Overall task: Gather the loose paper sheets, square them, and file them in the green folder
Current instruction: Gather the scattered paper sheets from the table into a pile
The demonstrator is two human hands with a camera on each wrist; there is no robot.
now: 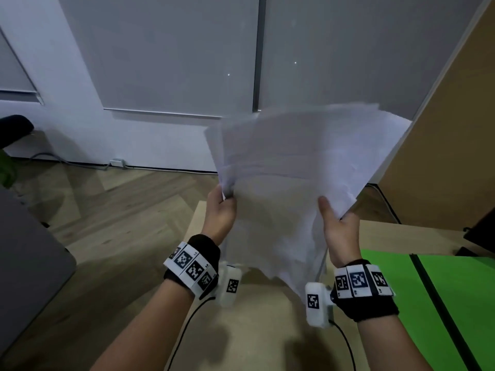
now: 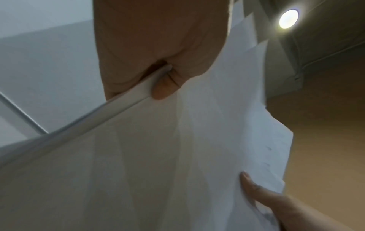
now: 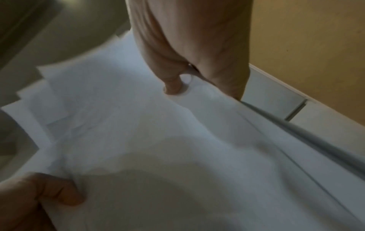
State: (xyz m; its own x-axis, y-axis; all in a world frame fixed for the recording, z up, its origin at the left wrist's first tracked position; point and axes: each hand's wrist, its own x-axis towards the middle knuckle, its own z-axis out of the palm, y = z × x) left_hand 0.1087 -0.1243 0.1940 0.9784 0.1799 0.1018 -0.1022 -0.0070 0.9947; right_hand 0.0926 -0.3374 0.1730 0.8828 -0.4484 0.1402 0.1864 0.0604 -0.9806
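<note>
Hands (image 1: 221,210) grip sheets (image 1: 289,167), one per side, above table.
Squaring step: edges fanned; next, tap them flush, folder (image 1: 396,285) right.

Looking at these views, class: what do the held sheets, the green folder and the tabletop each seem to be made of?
Sheets: thin matte white paper; they bend and let light through where both hands pinch them. Green folder: smooth, uniformly bright green with a dark spine strip, probably plastic, possibly coated card. Tabletop: pale beige, matte, likely wood laminate; grain too blurred to confirm.

The paper sheets (image 1: 289,178) hide both hands' fingers; green folder (image 1: 417,303) runs off-frame.
</note>
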